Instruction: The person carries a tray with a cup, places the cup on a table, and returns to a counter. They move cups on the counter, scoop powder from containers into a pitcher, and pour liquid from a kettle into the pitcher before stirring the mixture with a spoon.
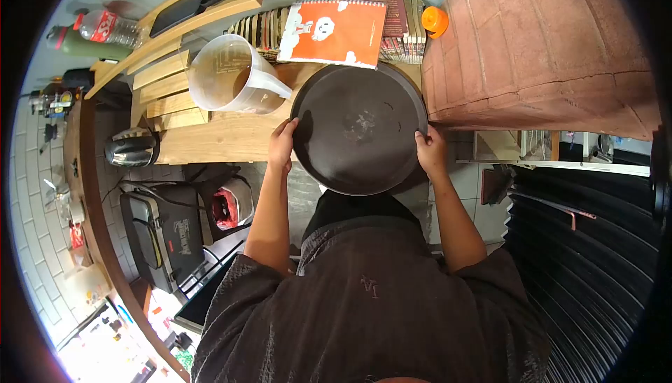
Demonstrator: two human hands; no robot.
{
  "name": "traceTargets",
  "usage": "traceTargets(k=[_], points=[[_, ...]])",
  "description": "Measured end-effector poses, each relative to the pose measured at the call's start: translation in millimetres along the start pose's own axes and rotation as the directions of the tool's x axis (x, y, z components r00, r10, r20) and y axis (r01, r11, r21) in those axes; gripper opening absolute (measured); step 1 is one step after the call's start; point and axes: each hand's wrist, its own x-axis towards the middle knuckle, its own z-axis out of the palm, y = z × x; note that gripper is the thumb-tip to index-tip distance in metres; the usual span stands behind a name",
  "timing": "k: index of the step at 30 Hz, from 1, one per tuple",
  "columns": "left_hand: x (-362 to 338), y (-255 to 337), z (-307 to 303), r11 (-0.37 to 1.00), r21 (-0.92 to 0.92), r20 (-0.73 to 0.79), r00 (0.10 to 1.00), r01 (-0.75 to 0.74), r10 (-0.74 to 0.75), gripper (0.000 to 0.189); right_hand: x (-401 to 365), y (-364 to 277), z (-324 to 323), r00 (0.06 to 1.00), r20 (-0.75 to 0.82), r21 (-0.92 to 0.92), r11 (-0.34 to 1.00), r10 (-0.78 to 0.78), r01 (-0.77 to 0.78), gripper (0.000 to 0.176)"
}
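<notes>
Currently: one round dark pan (358,127), no long axis, sits between your hands over the near edge of the wooden tabletop (210,141). Your left hand (282,146) is clamped on its left rim and your right hand (430,150) on its right rim, equally near. Beyond it: one plastic jug (227,75) far left, one orange notebook (334,31) far side.

A matt, dark metal surface is shown on the round pan (358,127), and a dull grey scuff is seen at its centre. Pale, smooth wood is seen in the counter (217,141). Cloudy translucent plastic is made out on the jug (231,75). A paper cover is noted on the orange notebook (334,31), rough reddish brick on the oven (546,40), and glossy polished metal on the kettle (131,148).
</notes>
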Motion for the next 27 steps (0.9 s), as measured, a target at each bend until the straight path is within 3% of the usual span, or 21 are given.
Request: traceTargets(k=[2,6,9,11,14,18,20,21,23,27], points=[[10,2,0,0.996,0.075,0.052,0.998,0.042,-0.046,0.035,5,14,8,0.998,0.023,0.105,0.993,-0.054,0.052,0.037],[30,-8,-3,0.996,0.084,0.129,0.991,0.007,-0.018,0.035,3,11,9,0.997,0.067,0.002,1.000,-0.031,0.031,0.045],[34,-4,-1,0.994,0.106,0.180,0.983,0.006,-0.025,0.039,-1,15,17,0.999,-0.004,0.013,0.999,0.050,-0.050,0.055],[34,-3,2,0.992,0.122,0.149,0.987,0.036,-0.055,0.038,-7,-7,10,0.990,0.030,-0.162,0.978,0.137,-0.131,0.065],[30,2,2,0.988,0.153,0.195,0.981,-0.017,-0.013,0.041,-17,-22,13,0.994,-0.036,-0.274,0.955,0.105,-0.111,0.069],[17,8,1,0.979,0.191,0.246,0.969,-0.069,0.021,0.044,-30,-45,4,0.990,0.013,-0.285,0.950,0.137,-0.128,0.070],[14,10,-2,0.955,0.285,0.194,0.981,-0.079,0.023,0.046,-38,-60,5,0.995,-0.075,-0.349,0.936,-0.064,0.034,0.059],[9,13,-5,0.956,0.281,0.196,0.980,-0.084,0.029,0.046,-42,-70,4,0.994,-0.079,-0.351,0.936,-0.070,0.038,0.059],[1,20,-13,0.958,0.279,0.206,0.978,-0.062,0.003,0.045,-51,-95,5,0.998,-0.057,-0.043,0.999,-0.032,0.030,0.038],[-23,35,-35,0.982,0.167,0.308,0.951,-0.089,0.034,0.038,-67,-144,11,0.987,-0.093,0.129,0.981,-0.133,0.144,0.021]])
